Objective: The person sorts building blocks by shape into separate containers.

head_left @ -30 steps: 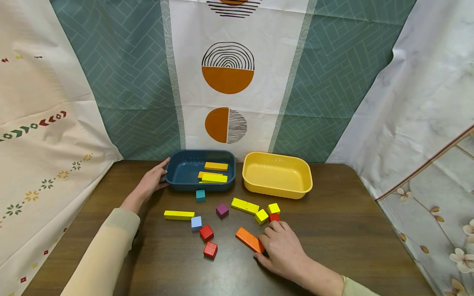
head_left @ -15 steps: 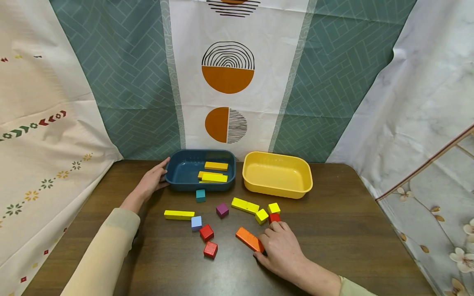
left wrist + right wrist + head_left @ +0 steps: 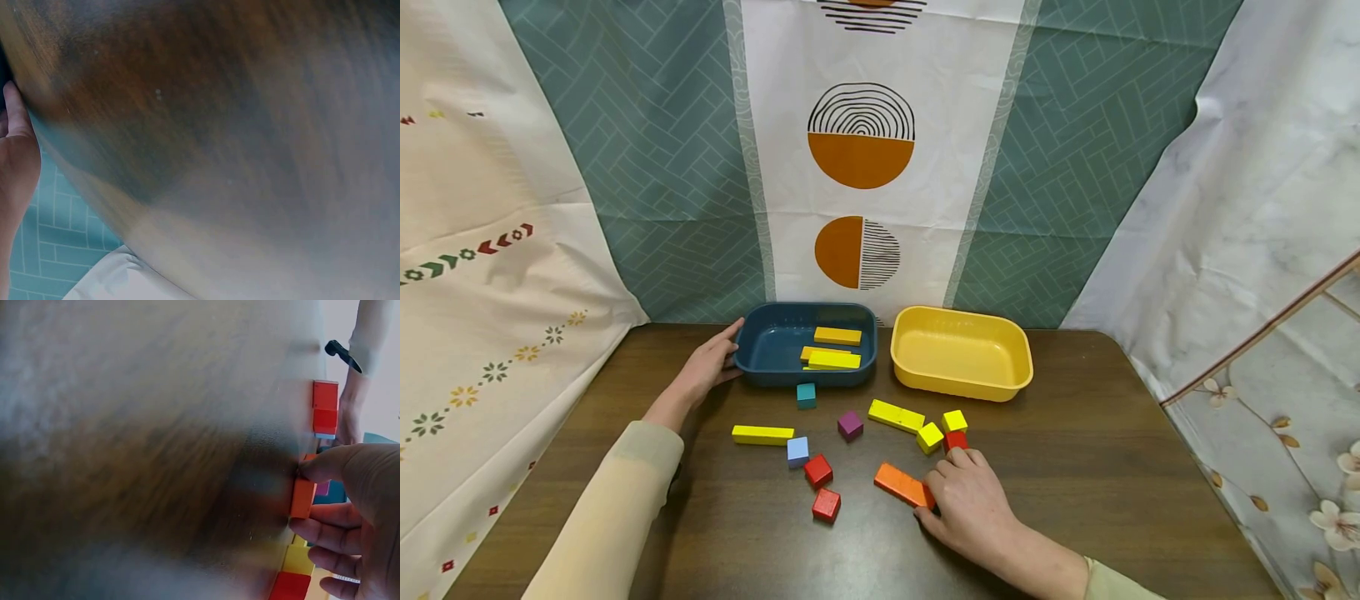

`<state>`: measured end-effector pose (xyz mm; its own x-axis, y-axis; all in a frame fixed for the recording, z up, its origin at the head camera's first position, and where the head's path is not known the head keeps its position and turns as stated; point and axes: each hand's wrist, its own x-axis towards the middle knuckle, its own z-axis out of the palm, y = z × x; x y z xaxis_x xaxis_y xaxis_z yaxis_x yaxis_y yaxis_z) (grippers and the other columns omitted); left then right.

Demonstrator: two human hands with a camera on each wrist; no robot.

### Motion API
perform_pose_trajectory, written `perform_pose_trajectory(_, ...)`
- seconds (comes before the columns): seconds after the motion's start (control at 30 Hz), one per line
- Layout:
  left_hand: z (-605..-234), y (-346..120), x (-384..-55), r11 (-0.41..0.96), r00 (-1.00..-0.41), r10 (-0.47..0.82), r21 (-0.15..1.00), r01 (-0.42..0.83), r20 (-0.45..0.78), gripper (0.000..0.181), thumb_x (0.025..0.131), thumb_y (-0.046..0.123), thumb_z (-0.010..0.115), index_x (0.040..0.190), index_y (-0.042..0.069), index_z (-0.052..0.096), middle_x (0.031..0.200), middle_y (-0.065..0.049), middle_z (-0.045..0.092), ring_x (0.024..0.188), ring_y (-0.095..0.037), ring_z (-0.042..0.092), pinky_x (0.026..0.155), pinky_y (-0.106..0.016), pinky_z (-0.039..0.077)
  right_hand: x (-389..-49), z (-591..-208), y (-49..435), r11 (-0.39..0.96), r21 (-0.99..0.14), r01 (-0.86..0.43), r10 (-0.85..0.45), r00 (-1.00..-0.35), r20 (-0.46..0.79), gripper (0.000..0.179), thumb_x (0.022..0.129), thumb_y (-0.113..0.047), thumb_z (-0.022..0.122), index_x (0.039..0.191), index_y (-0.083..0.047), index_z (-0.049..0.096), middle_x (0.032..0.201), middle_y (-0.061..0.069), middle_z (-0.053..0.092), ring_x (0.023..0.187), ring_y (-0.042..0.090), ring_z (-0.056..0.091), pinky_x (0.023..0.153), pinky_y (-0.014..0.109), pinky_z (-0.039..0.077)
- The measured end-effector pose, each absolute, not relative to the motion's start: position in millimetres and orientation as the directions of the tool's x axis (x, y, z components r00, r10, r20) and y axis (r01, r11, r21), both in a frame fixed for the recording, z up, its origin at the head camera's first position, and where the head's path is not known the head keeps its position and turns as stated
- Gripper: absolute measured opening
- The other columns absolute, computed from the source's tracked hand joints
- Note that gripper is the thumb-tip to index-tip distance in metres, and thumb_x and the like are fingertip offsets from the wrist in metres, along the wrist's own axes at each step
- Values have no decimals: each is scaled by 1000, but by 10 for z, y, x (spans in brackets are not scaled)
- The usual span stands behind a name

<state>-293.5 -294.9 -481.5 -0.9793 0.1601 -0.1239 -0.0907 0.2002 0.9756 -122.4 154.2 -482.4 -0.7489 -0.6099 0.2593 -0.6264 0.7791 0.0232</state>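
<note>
My right hand (image 3: pixel 973 504) pinches the near end of an orange rectangular block (image 3: pixel 901 483) lying tilted on the table. In the right wrist view, the thumb (image 3: pixel 328 464) is on one end of the orange block (image 3: pixel 302 499) and the fingertips are at the other. A red cube (image 3: pixel 955 441) sits just beyond the knuckles, beside two yellow cubes (image 3: pixel 929 437). My left hand (image 3: pixel 703 367) rests against the left side of a dark blue tray (image 3: pixel 748 367), fingers extended along its wall. Several yellow and orange-yellow sticks (image 3: pixel 835 361) lie in that tray.
A yellow tray (image 3: pixel 962 386) stands right of the blue one. Between the hands lie two red cubes (image 3: pixel 818 472), a light blue cube (image 3: pixel 798 452), a purple cube (image 3: pixel 850 426), a teal cube (image 3: pixel 806 396) and two yellow sticks (image 3: pixel 763 435). Curtains (image 3: pixel 670 208) hang behind the table.
The orange block has turned slightly, its far end swinging a little left and toward me, with my right hand still at it. The left hand stays at the blue tray.
</note>
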Motion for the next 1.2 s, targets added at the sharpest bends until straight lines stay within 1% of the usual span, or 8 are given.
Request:
perform_pose_trajectory(0.2,-4810,-2934,-2941,205,-980,164,975,-80,-115,58,109,19,27,166,27,13,169,-17,11,139,-41,43,111,-55,38,-1232,-4824,1540,772,10,-635,-614,-742,270,29,79,-44,82,82,-17,73,74,-7,62,78,17,44,78,38,40)
perform_pose_trajectory(0.3,-4809,-2932,-2940,201,-980,160,976,-85,-119,58,109,20,27,166,28,14,169,-16,12,139,-41,44,111,-55,38,-1243,-4810,1549,766,7,-643,-616,-731,294,28,79,-43,83,83,-17,73,75,-6,62,79,18,45,80,39,41)
perform_pose_trajectory(0.57,-4812,-2939,-2932,202,-979,165,976,-84,-119,58,109,19,27,165,28,13,169,-17,9,140,-42,42,112,-57,36,-1308,-4706,1612,746,-33,-665,-609,-701,372,28,79,-40,84,92,-16,75,87,-5,67,89,19,52,86,42,45)
perform_pose_trajectory(0.7,-4811,-2946,-2934,205,-978,168,975,-86,-121,59,109,20,26,165,28,12,170,-16,8,140,-42,42,112,-56,37,-1366,-4642,1650,744,-44,-666,-597,-693,404,28,79,-39,85,94,-17,75,90,-6,68,92,21,53,88,43,46)
perform_pose_trajectory(1.03,-4817,-2946,-2938,203,-978,158,974,-100,-134,59,109,20,27,165,30,14,170,-13,9,139,-41,44,111,-55,37,-1528,-4384,1693,752,-53,-657,-558,-677,479,28,79,-35,84,98,-17,76,92,-3,66,93,22,53,85,42,44)
perform_pose_trajectory(1.2,-4814,-2940,-2937,198,-978,161,975,-96,-130,58,109,20,27,165,30,14,170,-15,9,138,-43,43,112,-56,37,-1583,-4264,1671,750,-67,-658,-542,-671,506,30,78,-35,86,101,-16,77,94,-3,67,94,23,53,83,41,44)
